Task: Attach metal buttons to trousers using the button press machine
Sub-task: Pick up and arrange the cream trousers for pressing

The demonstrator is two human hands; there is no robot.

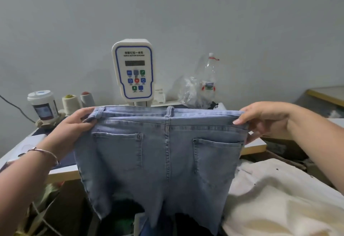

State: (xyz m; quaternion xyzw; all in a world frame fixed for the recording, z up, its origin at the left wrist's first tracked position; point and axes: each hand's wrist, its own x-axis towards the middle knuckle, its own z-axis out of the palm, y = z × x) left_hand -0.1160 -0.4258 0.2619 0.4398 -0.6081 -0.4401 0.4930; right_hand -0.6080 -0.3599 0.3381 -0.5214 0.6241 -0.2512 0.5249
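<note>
Light blue denim trousers [167, 154] hang spread out in the air in front of me, back pockets facing the camera and waistband on top. My left hand [74, 126] grips the waistband's left end near a belt loop. My right hand [264, 118] grips the waistband's right end, thumb in front. Behind the trousers stands the white button press machine [133, 70] with a blue-edged control panel; its lower part and pressing head are hidden by the cloth.
On the table [255, 147] behind are a paper cup [43, 104], two thread cones [70, 103], and a clear plastic bottle [209, 74] with crumpled plastic bags. A pile of cream cloth [279, 198] lies at lower right.
</note>
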